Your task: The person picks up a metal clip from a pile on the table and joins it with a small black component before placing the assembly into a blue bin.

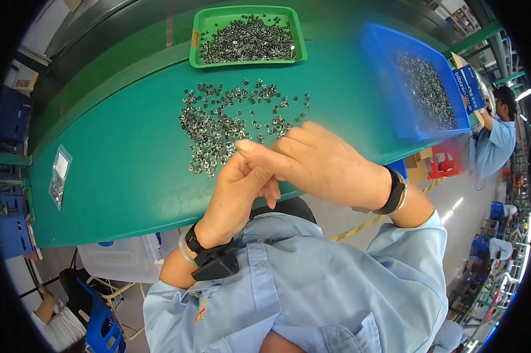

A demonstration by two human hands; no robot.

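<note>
My left hand and my right hand meet above the front part of the green table. The right hand lies over the left, its thumb stretched across the left fingers. Both hands are closed; anything between the fingers is hidden or too small to make out. Just beyond them, a loose pile of small shiny metal pieces spreads over the table. Farther back, a green tray holds a heap of similar small metal pieces.
A blue bin of small metal pieces stands at the right. A clear plastic bag with a few small pieces lies at the left. Under the table edge is a translucent box. A co-worker is at the far right, another person lower left.
</note>
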